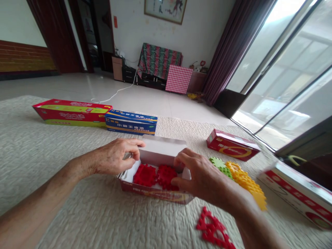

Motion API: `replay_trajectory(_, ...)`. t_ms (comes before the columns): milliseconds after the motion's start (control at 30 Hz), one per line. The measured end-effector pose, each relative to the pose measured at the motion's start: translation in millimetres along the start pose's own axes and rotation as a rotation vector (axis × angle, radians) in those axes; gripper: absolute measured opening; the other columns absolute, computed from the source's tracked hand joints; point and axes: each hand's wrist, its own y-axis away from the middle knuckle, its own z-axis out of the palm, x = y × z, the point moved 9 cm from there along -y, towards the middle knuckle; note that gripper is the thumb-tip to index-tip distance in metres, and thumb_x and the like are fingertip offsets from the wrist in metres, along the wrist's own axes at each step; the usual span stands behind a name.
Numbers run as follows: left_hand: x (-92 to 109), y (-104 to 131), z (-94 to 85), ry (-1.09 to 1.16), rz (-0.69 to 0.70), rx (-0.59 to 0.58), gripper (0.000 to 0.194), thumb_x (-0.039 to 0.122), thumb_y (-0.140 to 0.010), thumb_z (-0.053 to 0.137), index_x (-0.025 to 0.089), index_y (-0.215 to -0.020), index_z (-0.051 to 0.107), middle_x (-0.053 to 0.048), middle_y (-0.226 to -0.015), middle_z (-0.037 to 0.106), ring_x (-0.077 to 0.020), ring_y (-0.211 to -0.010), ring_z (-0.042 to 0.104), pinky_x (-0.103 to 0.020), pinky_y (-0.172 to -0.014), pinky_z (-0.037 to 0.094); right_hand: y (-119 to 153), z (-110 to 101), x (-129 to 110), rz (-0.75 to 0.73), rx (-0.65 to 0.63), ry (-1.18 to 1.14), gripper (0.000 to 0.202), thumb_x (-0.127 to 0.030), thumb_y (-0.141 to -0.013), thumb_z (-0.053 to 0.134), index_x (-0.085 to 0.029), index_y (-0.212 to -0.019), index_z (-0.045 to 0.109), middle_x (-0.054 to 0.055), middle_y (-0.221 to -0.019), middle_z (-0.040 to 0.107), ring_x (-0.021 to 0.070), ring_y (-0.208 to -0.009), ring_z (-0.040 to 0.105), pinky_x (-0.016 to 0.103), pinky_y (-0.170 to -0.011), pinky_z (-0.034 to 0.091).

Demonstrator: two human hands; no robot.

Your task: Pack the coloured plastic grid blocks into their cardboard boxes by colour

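Observation:
An open dark red cardboard box (155,193) lies in front of me with its white-lined lid (163,145) raised at the far side. Inside are two red interlocking plastic pieces, one on the left (144,175) and one on the right (166,174), side by side. My left hand (118,155) has its fingers curled at the box's left end, gripping near the lid and side flap. My right hand (194,169) reaches over the right end, thumb against the right red piece and fingers bent at its far corner; part of that grip is hidden.
Loose red pieces (214,230) lie on the quilted mat (85,214). Green pieces (220,166) and yellow pieces (246,181) are beyond my right wrist. Closed boxes stand around: red-green (75,114), blue (131,122), dark red (232,145) and white-red (298,193).

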Motion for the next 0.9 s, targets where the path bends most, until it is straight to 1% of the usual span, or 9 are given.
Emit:
replay_trajectory(100, -0.5, 0.0, 0.7, -0.006, 0.005, -0.005, 0.020, 0.014, -0.071, 0.049, 0.021, -0.074, 0.067, -0.003, -0.131, 0.060, -0.0216, -0.117, 0.058, -0.034, -0.104, 0.041, 0.0, -5.5, -4.7, -0.017, 0.005, -0.014, 0.004, -0.023, -0.081, 0.061, -0.020, -0.084, 0.062, 0.002, -0.087, 0.064, 0.0123, -0.072, 0.057, 0.026, -0.063, 0.042)
replay_trajectory(200, 0.1, -0.1, 1.6, -0.015, 0.016, -0.016, 0.020, 0.014, -0.072, 0.048, 0.021, -0.075, 0.067, -0.004, -0.132, 0.060, -0.0215, -0.118, 0.058, -0.034, -0.104, 0.041, -0.3, -9.1, -15.5, -0.104, -0.024, -0.045, 0.017, -0.020, -0.089, 0.047, -0.021, -0.085, 0.063, 0.001, -0.081, 0.065, 0.0117, -0.070, 0.058, 0.025, -0.063, 0.042)
replay_trajectory(267, 0.2, -0.3, 1.6, -0.009, 0.013, -0.020, 0.019, 0.016, -0.073, 0.049, 0.020, -0.075, 0.067, -0.004, -0.132, 0.060, -0.0221, -0.118, 0.057, -0.034, -0.104, 0.041, 0.3, -16.7, -11.9, -0.127, -0.002, -0.052, 0.023, -0.020, -0.092, 0.042, -0.021, -0.088, 0.064, 0.001, -0.081, 0.067, 0.0119, -0.071, 0.059, 0.025, -0.064, 0.043)
replay_trajectory(400, -2.0, -0.2, 2.2, 0.009, -0.013, -0.026, 0.016, 0.022, -0.076, 0.051, 0.021, -0.074, 0.067, -0.005, -0.133, 0.059, -0.0251, -0.119, 0.057, -0.038, -0.104, 0.042, 7.4, -47.0, 37.0, -0.005, 0.174, 0.046, 0.020, -0.019, -0.084, 0.050, -0.022, -0.097, 0.066, 0.003, -0.094, 0.070, 0.0159, -0.082, 0.063, 0.029, -0.074, 0.047)
replay_trajectory(467, -4.2, 0.0, 3.7, 0.004, -0.023, -0.030, 0.016, 0.025, -0.077, 0.051, 0.021, -0.073, 0.067, -0.005, -0.133, 0.059, -0.0257, -0.119, 0.056, -0.039, -0.104, 0.041, 12.2, -51.2, 68.0, 0.085, 0.163, 0.095, 0.029, -0.016, -0.078, 0.056, -0.022, -0.105, 0.065, 0.005, -0.104, 0.070, 0.0192, -0.092, 0.064, 0.031, -0.081, 0.047)
replay_trajectory(567, -7.6, 0.2, 6.5, -0.010, -0.026, -0.029, 0.016, 0.027, -0.078, 0.052, 0.022, -0.071, 0.065, -0.003, -0.134, 0.059, -0.0259, -0.120, 0.056, -0.038, -0.104, 0.042, 15.0, -34.0, 103.5, 0.203, 0.009, 0.129, 0.043, -0.015, -0.073, 0.061, -0.021, -0.115, 0.063, 0.008, -0.117, 0.067, 0.0232, -0.107, 0.061, 0.034, -0.092, 0.045)
replay_trajectory(667, -11.4, 0.3, 9.0, -0.012, -0.033, -0.027, 0.016, 0.028, -0.078, 0.052, 0.023, -0.071, 0.065, -0.003, -0.135, 0.058, -0.0266, -0.122, 0.055, -0.035, -0.100, 0.045, 10.7, -8.2, 119.0, 0.256, -0.098, 0.155, 0.047, -0.017, -0.072, 0.064, -0.020, -0.119, 0.061, 0.011, -0.124, 0.063, 0.0252, -0.113, 0.058, 0.036, -0.094, 0.044)
replay_trajectory(800, -14.4, 0.6, 10.7, -0.032, -0.036, -0.035, 0.015, 0.026, -0.078, 0.052, 0.023, -0.071, 0.065, -0.004, -0.136, 0.057, -0.0268, -0.124, 0.053, -0.035, -0.099, 0.046, 0.6, 16.3, 123.6, 0.228, -0.126, 0.186, 0.029, -0.027, -0.073, 0.065, -0.020, -0.101, 0.066, 0.012, -0.107, 0.068, 0.0248, -0.096, 0.064, 0.033, -0.078, 0.047)
replay_trajectory(900, -14.2, 0.7, 10.1, -0.041, -0.028, -0.036, 0.014, 0.026, -0.078, 0.052, 0.023, -0.071, 0.065, -0.005, -0.136, 0.057, -0.0269, -0.124, 0.054, -0.037, -0.101, 0.044, -2.2, 23.5, 126.9, 0.223, -0.128, 0.190, 0.019, -0.031, -0.072, 0.065, -0.022, -0.089, 0.068, 0.009, -0.092, 0.071, 0.0219, -0.083, 0.066, 0.030, -0.068, 0.044)
